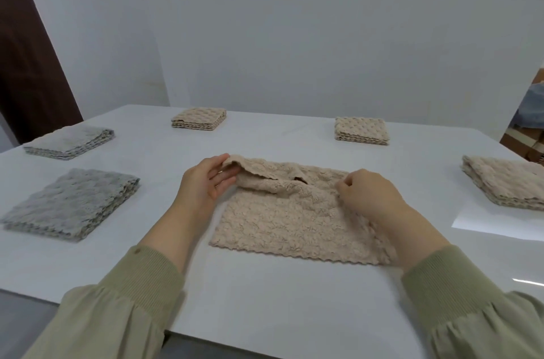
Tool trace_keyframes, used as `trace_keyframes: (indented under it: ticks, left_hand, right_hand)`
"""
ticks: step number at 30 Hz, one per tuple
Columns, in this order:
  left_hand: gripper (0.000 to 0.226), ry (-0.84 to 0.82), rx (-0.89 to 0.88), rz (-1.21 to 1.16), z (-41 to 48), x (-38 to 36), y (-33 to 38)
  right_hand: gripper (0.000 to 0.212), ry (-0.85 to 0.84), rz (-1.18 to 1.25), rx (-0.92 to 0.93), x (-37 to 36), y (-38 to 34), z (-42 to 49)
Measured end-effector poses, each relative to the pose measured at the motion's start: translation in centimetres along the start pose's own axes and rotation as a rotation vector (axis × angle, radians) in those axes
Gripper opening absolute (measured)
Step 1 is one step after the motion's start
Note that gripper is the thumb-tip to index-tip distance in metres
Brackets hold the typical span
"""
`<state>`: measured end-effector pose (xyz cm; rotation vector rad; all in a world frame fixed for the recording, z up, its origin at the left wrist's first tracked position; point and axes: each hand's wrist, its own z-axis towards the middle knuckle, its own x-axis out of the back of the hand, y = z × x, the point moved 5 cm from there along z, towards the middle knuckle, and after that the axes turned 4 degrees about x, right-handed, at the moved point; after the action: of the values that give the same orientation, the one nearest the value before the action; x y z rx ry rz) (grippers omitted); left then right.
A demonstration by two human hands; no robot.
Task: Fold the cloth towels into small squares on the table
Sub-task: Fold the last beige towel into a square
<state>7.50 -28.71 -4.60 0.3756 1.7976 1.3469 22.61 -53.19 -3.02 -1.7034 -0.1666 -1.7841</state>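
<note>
**Beige towel half-folded at the middle of the worktop**

Seen from the head camera, the beige towel [294, 223] lies flat on the white worktop [265, 305], right in front of the person. Its near scalloped edge runs parallel to the worktop's front edge. Its far edge is lifted and rolled over towards the person, making a loose, sagging fold across the top.

The left hand [203, 185] holds the far-left corner of that fold. The thumb lies over the top and the fingers [225, 182], fairly straight and close together, sit beneath, so the cloth is pinched between them. The right hand [368, 196] is at the towel's right side with its back to the camera. Its fingers [347, 182] are curled and bunched down, nipping the cloth at the right end of the fold. The wrist rests over the towel's right edge. Both arms wear olive-green sleeves [141, 279].

Folded stacks sit well apart around the work:
- To the left are a near grey stack [70, 205] and a far grey stack [69, 142].
- Along the back are a left beige stack [199, 118] and a right beige stack [361, 130].
- At the right edge is a larger beige pile [506, 182].

A plain pale wall [294, 34] stands behind, with a dark brown door [26, 64] at the left.
</note>
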Motion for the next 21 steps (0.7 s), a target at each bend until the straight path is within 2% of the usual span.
trace_keyframes:
  ticks: [2, 4, 6, 8, 9, 13, 17, 20, 21]
  left_hand:
    - [0.031, -0.073, -0.009, -0.052, -0.1, -0.6, 0.3]
    - [0.037, -0.114, -0.034, -0.064, 0.0, -1.1, 0.7]
    - [0.042, -0.108, -0.073, -0.041, 0.4, -1.3, 0.9]
    - [0.042, -0.104, -0.093, -0.038, 0.7, -1.5, 0.9]
    - [0.040, -0.105, -0.087, -0.045, 0.8, -1.5, 0.9]
    - [0.027, -0.083, -0.031, -0.062, 1.5, -0.7, 0.5]
    - [0.015, 0.138, 0.023, 0.031, 1.3, 1.8, 0.2]
    - [0.001, 0.161, 0.002, 0.107, -0.2, 2.2, 0.4]
    - [0.004, 0.153, -0.007, 0.150, -0.7, 2.2, 0.4]
  right_hand:
    - [0.033, -0.086, -0.030, 0.027, -0.8, -0.6, 0.3]
    - [0.035, -0.079, -0.116, 0.067, -1.6, -1.0, 0.9]
    - [0.044, 0.112, -0.075, 0.155, -1.5, -1.7, 1.7]
    - [0.048, 0.361, 0.103, 0.213, -0.5, -2.3, 2.0]
    - [0.047, 0.431, 0.175, 0.218, -0.2, -2.3, 2.1]
    - [0.039, 0.388, 0.189, 0.204, -1.2, -1.7, 2.8]
    - [0.020, 0.621, 0.416, 0.097, 0.1, 0.8, 1.6]
    - [0.018, 0.614, 0.446, 0.005, 0.6, 1.7, 0.6]
    - [0.020, 0.600, 0.469, -0.013, 0.9, 1.6, 0.1]
